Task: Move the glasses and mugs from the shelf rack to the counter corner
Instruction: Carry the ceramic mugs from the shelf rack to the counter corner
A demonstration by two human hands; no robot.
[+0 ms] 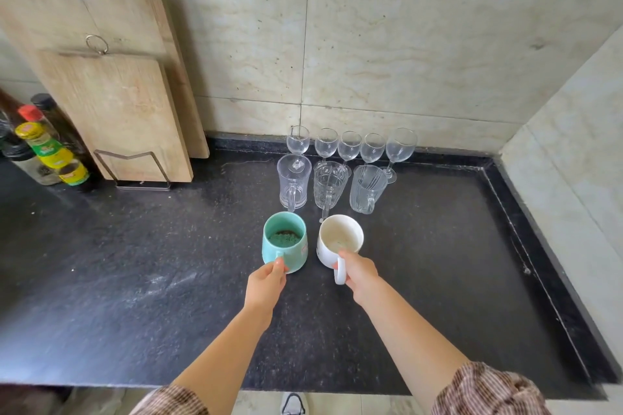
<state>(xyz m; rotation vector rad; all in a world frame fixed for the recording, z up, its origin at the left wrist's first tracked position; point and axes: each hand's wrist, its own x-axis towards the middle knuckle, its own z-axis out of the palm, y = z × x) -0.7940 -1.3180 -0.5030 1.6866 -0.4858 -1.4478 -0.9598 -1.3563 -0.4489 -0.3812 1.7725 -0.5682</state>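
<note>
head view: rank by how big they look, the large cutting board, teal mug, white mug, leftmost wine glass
1. large cutting board
2. teal mug and white mug: look alike, no ranking
3. leftmost wine glass, though farther from the camera

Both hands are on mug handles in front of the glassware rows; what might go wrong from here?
1. The white mug sits just in front of the patterned glass mug; pushed further back by the right hand, it may knock it into the wine glasses.
2. The left hand pinches the teal mug handle with fingertips only, so lifting may tip it.
</note>
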